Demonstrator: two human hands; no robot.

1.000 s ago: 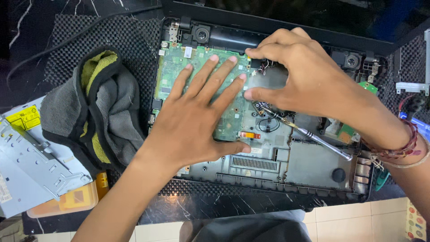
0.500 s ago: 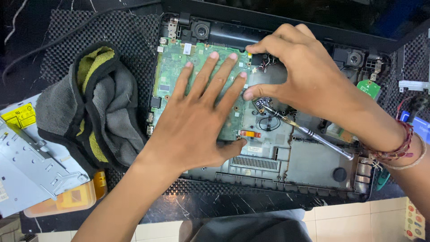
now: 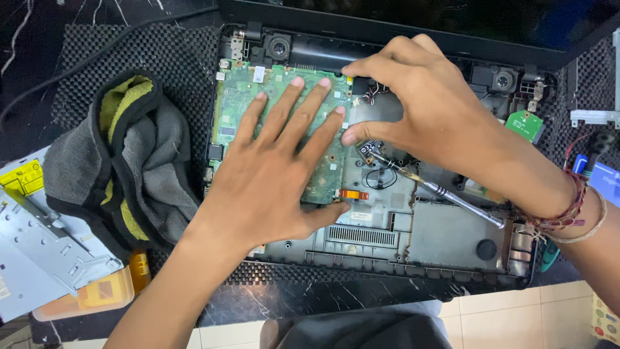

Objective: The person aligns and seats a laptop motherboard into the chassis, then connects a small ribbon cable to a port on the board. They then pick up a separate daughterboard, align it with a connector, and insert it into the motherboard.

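Note:
An opened laptop base [image 3: 452, 229] lies on a black mesh mat, its green motherboard [image 3: 239, 110] exposed. My left hand [image 3: 284, 174] lies flat on the motherboard with fingers spread, pressing on it. My right hand [image 3: 426, 106] curls over the upper middle of the base, thumb and forefinger pinched near a small black part and wires at the board's right edge. A metal screwdriver [image 3: 445, 194] lies across the base under my right wrist. Whether the right hand grips anything is hidden.
A grey cloth with yellow lining [image 3: 123, 161] sits left of the laptop. A silver drive unit [image 3: 39, 245] and an orange plastic box [image 3: 97, 294] lie at the lower left. A small green board [image 3: 526, 123] and metal bracket [image 3: 594, 116] are at the right.
My left hand has slid slightly left and up on the motherboard. My right hand's fingers have shifted along the board's right edge. The view moved a little.

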